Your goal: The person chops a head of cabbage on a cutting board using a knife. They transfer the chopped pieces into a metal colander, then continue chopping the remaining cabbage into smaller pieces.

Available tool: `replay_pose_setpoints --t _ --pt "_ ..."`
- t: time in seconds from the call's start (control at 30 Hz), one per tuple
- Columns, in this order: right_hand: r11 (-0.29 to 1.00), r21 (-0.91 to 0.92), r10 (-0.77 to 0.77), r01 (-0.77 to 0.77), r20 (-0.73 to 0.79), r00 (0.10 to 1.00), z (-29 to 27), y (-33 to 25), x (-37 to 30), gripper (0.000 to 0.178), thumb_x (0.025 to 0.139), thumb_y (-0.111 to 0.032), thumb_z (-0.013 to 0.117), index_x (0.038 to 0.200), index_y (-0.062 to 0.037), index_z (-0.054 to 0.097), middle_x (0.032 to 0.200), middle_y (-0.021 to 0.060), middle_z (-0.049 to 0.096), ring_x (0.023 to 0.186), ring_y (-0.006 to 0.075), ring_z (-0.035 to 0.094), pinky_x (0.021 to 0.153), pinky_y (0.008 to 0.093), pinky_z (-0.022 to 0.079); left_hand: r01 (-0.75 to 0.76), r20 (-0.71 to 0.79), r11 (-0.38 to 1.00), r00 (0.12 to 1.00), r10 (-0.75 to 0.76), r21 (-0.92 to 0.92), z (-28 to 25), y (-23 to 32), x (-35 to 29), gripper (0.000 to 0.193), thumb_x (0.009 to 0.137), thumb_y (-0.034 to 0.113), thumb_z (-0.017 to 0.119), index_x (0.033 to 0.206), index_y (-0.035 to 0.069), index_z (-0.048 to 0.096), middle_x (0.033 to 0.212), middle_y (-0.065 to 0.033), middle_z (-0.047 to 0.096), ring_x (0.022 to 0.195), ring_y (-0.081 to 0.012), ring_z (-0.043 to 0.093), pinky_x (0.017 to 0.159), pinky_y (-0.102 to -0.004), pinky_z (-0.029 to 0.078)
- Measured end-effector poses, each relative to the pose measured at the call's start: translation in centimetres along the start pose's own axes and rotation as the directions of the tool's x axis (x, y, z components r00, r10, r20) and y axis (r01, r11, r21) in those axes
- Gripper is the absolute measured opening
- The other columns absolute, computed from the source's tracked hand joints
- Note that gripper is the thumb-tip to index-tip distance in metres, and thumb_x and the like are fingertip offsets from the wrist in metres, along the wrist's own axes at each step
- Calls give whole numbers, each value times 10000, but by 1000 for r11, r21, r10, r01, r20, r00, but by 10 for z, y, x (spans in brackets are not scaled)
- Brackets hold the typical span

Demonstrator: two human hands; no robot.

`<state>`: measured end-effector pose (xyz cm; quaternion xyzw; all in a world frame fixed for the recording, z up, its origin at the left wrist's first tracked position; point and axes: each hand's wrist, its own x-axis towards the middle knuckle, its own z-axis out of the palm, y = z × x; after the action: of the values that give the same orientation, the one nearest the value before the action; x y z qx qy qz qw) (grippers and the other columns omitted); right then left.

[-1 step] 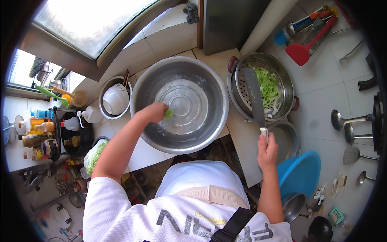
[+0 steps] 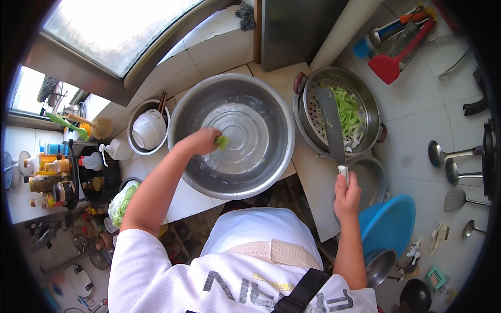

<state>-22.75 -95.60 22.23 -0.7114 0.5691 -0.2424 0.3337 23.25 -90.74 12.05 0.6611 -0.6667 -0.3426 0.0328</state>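
We have a small green piece of vegetable (image 2: 223, 141) pinched in our left hand (image 2: 204, 142), low inside the big steel basin (image 2: 190, 112), just over the shallow water at its bottom. The fingers are closed on the piece; whether it is dipping into the water or just above it we cannot tell.

Our right hand (image 2: 346, 197) is wrapped around the pale handle of a cleaver (image 2: 332, 125), whose broad blade lies flat out over the steamer pot (image 2: 365, 91). In that pot sits a perforated tray holding chopped green leaves (image 2: 348, 112), just beside the blade.

We judge the step in hand to be rinsing and gathering the last greens out of the basin, with the cut heap already in the tray. The next move, as we read it, calls for lifting the piece clear of the water and carrying it right, across the basin's rim, to the tray, while keeping the blade steady and away from the crossing arm.

Further out: a smaller pot with a white bowl (image 2: 148, 129) left of the basin, bottles (image 2: 49, 175) on a shelf, a blue tub (image 2: 389, 221) at lower right, ladles (image 2: 451, 154) on the tiled wall.
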Motion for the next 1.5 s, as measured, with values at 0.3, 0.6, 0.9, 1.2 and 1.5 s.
replay_pose_setpoints --t 0.3,0.6,0.9,1.2,1.5 --pt "992 114 69 -56 -117 991 -25 21 -18 275 1069 -272 546 953 -23 563 667 50 569 558 153 534 527 341 414 -196 -99 980 976 192 -36 -27 87 75 229 821 102 694 1025 2 670 841 -160 710 783 -276 713 716 -413 536" --pt "941 300 205 -156 -137 969 -42 20 -35 253 1104 -266 477 1017 -32 520 698 -18 481 547 23 377 467 204 286 -431 -387 894 850 356 -123 -63 257 194 536 808 268 821 1275 65 653 1054 -173 703 1004 -295 693 911 -421 544" --pt "907 387 245 -164 -170 954 -47 43 -43 232 1107 -262 470 1025 -50 518 702 -14 479 544 25 377 462 198 286 -203 -467 976 873 142 -81 -66 193 150 340 803 264 807 1061 53 744 1133 -166 703 1000 -337 676 874 -434 537" --pt "870 455 251 -189 -79 965 -32 30 -21 265 1090 -264 522 991 -19 547 702 -16 509 579 39 422 493 221 332 -146 -315 968 946 76 -203 115 87 63 357 833 157 755 1171 49 713 1000 -157 686 947 -350 687 869 -439 553" --pt "900 417 172 -125 -77 982 -27 20 -19 279 1087 -273 528 967 -23 552 678 -16 515 571 38 439 492 229 349 -94 -353 969 935 8 -228 108 98 89 120 848 94 686 925 21 742 875 -187 705 820 -377 685 757 -443 551"
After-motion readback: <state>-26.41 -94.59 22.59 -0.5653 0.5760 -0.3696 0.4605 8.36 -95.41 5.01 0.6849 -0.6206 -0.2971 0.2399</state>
